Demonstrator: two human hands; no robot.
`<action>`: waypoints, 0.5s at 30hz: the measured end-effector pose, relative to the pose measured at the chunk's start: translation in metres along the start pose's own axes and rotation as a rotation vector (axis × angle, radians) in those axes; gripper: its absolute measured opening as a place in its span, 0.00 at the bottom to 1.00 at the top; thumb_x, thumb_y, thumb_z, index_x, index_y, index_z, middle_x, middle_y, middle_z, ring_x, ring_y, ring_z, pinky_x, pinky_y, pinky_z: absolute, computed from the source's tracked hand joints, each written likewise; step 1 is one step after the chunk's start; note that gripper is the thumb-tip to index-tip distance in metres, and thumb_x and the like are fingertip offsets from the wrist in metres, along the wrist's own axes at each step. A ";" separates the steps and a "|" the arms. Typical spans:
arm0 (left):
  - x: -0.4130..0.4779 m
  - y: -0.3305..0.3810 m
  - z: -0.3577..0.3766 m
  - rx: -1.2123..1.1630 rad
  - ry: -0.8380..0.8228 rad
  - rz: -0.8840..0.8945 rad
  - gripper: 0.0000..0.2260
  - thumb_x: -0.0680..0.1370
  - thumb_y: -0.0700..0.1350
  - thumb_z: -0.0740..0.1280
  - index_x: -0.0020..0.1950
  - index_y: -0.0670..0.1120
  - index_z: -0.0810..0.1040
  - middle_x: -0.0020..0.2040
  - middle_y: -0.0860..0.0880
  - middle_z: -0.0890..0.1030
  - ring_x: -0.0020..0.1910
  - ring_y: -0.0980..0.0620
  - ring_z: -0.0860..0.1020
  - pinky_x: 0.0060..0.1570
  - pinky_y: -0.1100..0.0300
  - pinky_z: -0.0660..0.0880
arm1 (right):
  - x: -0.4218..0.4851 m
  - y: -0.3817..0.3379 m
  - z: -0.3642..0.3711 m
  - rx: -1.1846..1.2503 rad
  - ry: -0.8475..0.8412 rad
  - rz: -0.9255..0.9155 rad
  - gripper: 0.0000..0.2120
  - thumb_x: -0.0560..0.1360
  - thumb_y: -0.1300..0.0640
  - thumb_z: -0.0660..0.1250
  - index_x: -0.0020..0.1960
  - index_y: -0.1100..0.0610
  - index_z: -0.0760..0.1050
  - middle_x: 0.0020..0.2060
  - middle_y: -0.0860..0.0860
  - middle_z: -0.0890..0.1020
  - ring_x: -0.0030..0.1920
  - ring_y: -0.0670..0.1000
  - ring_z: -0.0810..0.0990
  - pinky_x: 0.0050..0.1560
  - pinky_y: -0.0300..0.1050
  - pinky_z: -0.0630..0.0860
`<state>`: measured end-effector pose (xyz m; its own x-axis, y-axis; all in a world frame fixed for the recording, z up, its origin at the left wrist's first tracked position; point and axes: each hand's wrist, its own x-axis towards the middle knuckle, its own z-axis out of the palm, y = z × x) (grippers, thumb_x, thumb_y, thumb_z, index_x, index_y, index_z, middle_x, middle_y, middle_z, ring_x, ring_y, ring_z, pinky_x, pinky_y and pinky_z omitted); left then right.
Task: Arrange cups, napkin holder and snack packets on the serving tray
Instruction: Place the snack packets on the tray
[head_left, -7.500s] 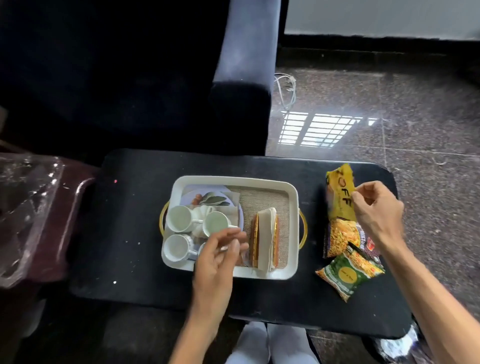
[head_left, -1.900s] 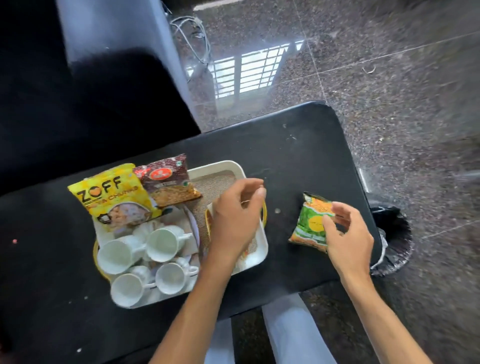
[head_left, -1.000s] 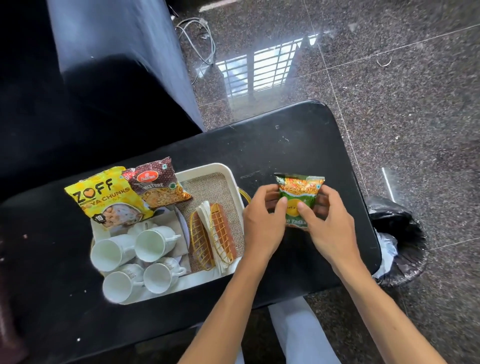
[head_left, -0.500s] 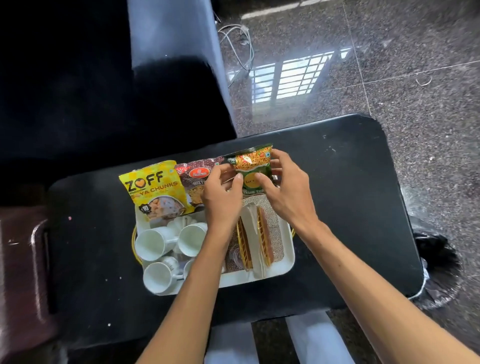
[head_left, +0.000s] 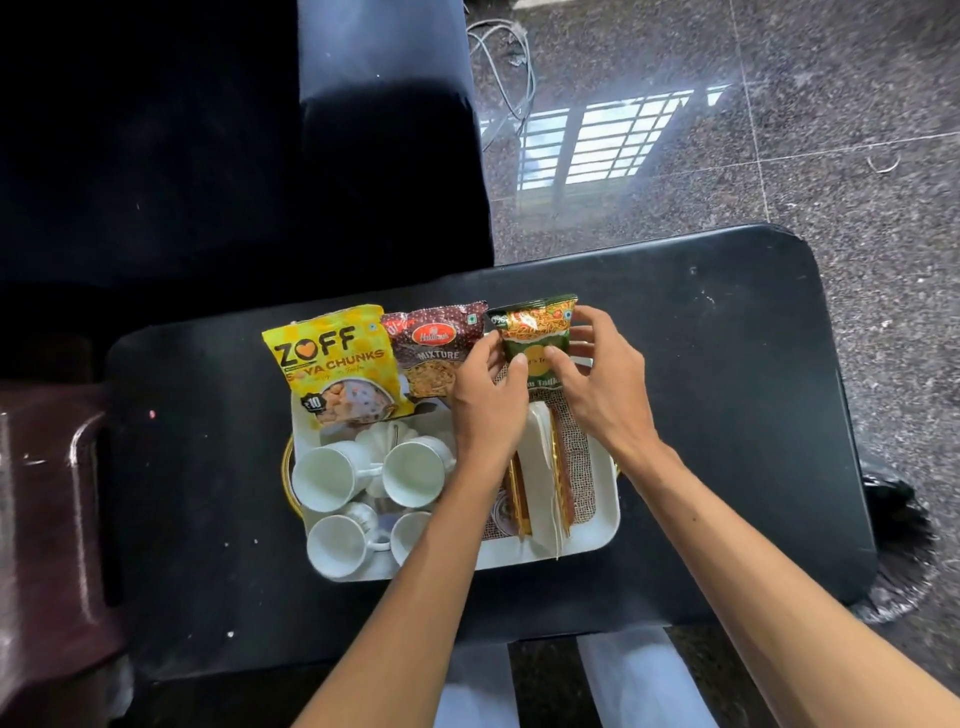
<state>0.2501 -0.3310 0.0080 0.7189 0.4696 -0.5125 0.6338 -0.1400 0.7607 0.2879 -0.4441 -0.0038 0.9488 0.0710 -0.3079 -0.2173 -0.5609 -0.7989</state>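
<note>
1. Black table on a speckled stone floor carries a white tray.
2. Left hand and right hand together pinch the green packet at the tray's far edge, beside the maroon packet and yellow packet.
3. Four cups fill the tray's left half; the napkin holder sits on its right half.

Looks down on a black table bearing a white serving tray. Shows the left hand and the right hand pinching a green snack packet from either side, over the tray's far right corner. Lines up just beside it a maroon Mixture packet and a yellow ZOFF packet along the far rim. Groups four white cups, mouths toward the camera, at the tray's left, with the napkin holder to their right.
</note>
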 end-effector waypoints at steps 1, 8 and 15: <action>0.000 0.000 0.000 -0.017 -0.001 -0.009 0.20 0.81 0.42 0.66 0.74 0.45 0.72 0.69 0.48 0.79 0.62 0.59 0.75 0.64 0.60 0.73 | 0.001 0.000 0.000 -0.006 -0.003 -0.003 0.20 0.77 0.56 0.70 0.67 0.54 0.71 0.58 0.48 0.81 0.54 0.44 0.79 0.51 0.33 0.76; -0.007 -0.008 0.001 -0.037 -0.029 0.019 0.24 0.82 0.39 0.65 0.78 0.44 0.67 0.74 0.48 0.75 0.69 0.58 0.73 0.53 0.81 0.68 | 0.005 0.000 -0.006 -0.008 -0.007 0.008 0.21 0.77 0.57 0.70 0.69 0.56 0.70 0.58 0.53 0.80 0.55 0.48 0.80 0.55 0.45 0.81; -0.021 -0.004 -0.004 -0.083 0.006 0.076 0.25 0.82 0.40 0.65 0.79 0.43 0.65 0.76 0.46 0.72 0.74 0.52 0.73 0.54 0.83 0.68 | -0.009 -0.005 -0.015 -0.118 0.056 -0.103 0.21 0.78 0.57 0.68 0.69 0.59 0.70 0.62 0.55 0.78 0.62 0.51 0.76 0.63 0.45 0.74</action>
<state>0.2310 -0.3363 0.0171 0.7620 0.4655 -0.4502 0.5516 -0.1026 0.8278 0.2844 -0.4542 0.0109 0.9766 0.0885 -0.1958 -0.0933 -0.6464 -0.7573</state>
